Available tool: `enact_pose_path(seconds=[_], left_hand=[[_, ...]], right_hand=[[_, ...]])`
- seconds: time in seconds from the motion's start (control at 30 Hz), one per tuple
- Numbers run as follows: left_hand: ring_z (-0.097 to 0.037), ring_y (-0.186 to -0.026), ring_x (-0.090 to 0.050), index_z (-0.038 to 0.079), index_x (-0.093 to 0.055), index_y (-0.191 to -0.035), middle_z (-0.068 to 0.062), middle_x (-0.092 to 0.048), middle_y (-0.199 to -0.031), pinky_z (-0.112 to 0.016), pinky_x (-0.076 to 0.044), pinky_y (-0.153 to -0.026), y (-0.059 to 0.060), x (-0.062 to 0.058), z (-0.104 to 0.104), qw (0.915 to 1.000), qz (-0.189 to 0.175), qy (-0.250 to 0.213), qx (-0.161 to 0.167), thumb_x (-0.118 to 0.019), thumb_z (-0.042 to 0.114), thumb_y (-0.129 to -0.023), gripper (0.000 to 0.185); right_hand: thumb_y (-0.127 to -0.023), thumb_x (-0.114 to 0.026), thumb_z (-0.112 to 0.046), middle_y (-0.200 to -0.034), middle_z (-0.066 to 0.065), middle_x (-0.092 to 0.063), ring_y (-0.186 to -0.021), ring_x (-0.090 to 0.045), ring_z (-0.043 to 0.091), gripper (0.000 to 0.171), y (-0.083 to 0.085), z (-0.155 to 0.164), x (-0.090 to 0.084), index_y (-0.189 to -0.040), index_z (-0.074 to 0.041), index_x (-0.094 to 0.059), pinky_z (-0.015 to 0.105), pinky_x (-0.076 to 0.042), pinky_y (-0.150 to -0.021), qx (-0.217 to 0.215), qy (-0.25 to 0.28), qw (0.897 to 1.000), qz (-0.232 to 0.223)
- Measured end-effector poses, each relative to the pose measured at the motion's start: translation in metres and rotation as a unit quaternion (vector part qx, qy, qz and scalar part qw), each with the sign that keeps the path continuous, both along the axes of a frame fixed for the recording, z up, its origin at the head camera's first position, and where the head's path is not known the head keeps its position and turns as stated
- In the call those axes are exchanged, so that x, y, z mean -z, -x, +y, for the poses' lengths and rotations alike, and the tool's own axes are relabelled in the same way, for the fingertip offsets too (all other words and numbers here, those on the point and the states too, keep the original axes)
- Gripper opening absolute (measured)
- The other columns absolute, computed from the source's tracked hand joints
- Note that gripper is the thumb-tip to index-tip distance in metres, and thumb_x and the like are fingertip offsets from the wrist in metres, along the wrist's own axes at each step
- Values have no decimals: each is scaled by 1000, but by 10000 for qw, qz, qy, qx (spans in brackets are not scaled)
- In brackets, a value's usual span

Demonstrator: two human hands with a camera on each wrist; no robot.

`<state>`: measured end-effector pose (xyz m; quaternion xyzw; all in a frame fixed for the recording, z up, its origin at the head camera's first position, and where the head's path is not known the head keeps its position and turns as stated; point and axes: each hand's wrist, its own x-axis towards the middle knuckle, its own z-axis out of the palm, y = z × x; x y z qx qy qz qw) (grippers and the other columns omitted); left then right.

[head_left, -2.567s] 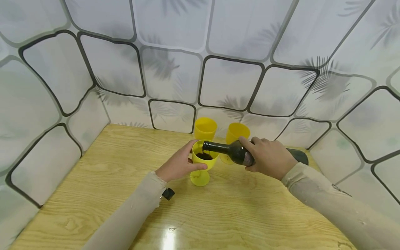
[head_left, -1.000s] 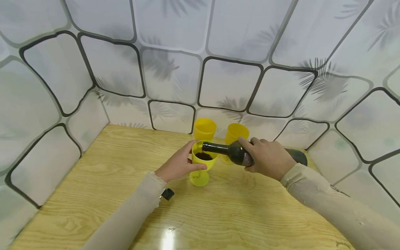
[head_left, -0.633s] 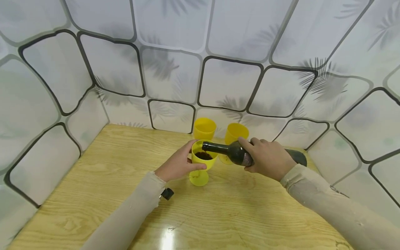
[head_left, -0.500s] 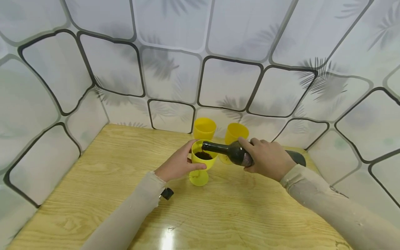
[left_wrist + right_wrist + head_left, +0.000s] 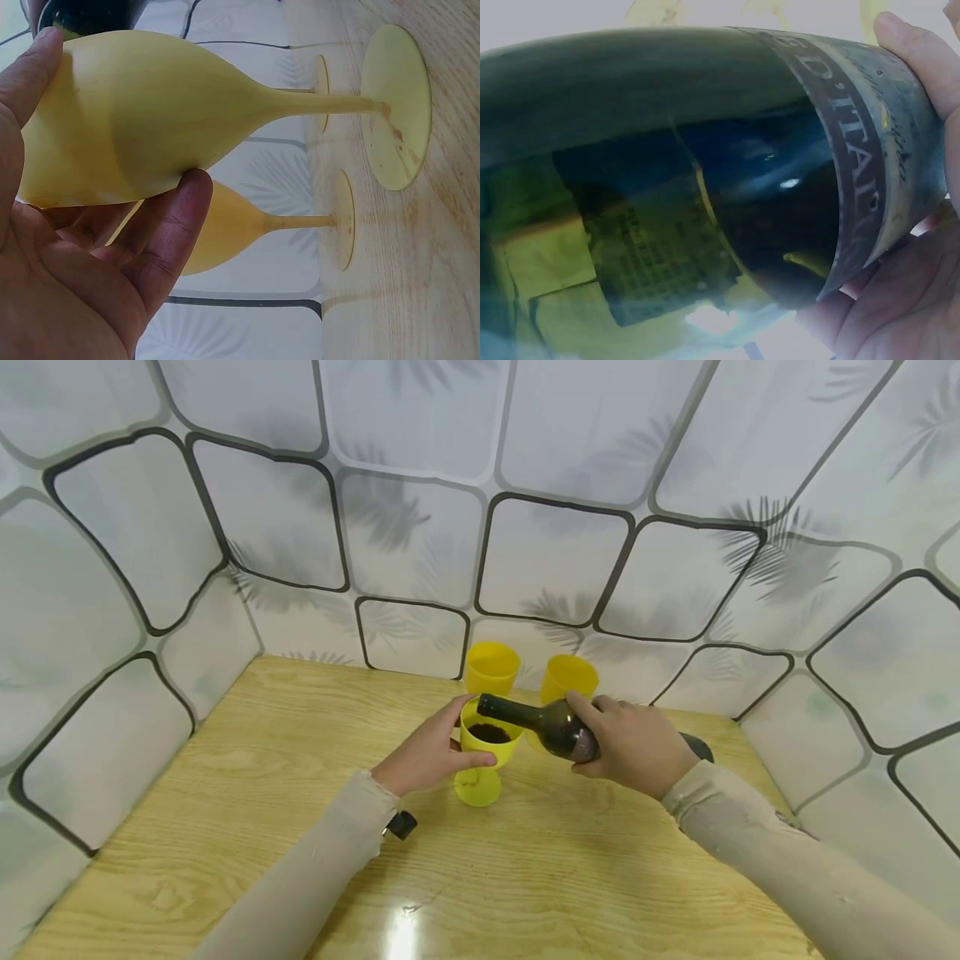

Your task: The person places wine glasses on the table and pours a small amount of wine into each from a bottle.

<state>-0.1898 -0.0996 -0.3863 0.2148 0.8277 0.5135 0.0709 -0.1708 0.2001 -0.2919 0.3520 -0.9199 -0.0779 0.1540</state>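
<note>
My left hand (image 5: 431, 752) grips the bowl of a yellow goblet (image 5: 165, 112), thumb on one side and fingers on the other. The goblet stands upright, its round foot at the tabletop, with dark liquid (image 5: 489, 733) inside. From the right, my right hand (image 5: 637, 743) holds a dark green wine bottle (image 5: 555, 727) around its body. The bottle lies tilted, its mouth over the goblet's rim. No stream shows from the mouth. Filling the right wrist view are the glass and a printed label (image 5: 862, 150), with the right fingers and thumb at the label end.
Behind the held goblet are two more yellow goblets, one left (image 5: 492, 668) and one right (image 5: 568, 677), close to the patterned wall (image 5: 420, 552). The right one is partly hidden by the bottle. Everything is on a wooden table (image 5: 300, 735).
Earlier, dark liquid ran from the bottle's mouth into the goblet; now no stream shows. The bottle's mouth has risen slightly and shifted left with my right hand. My left hand has stayed still.
</note>
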Motion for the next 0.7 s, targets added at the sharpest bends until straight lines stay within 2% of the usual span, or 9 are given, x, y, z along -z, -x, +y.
enact_pose_path(seconds=[0.2,0.43,0.7], left_hand=[[-18,-105,-67,26,-25,-164,-2,-46,-153,-35,-58,-91,0,0,0,10000,-57,-54,-7,-83,50,-86,100],[-18,-114,-63,30,-32,-160,3,-50,-146,-33,-58,-90,1,0,0,9997,61,-208,72,-83,47,-87,91],[-17,-105,-67,27,-30,-161,2,-50,-146,-34,-58,-90,0,2,0,10000,5,-76,-29,-83,51,-85,95]], right_hand=[[-66,-96,-51,-94,10,-68,-71,-68,27,93,2,-3,7,-137,-9,-54,45,-60,-60,-4,255,9997,-22],[-67,-96,-50,-98,13,-69,-74,-71,28,96,4,-4,17,-141,-11,-51,45,-59,-55,153,675,9972,-283],[-70,-94,-50,-99,8,-71,-68,-68,20,89,4,-2,32,-139,-16,-50,40,-57,-54,229,1218,9906,-582]])
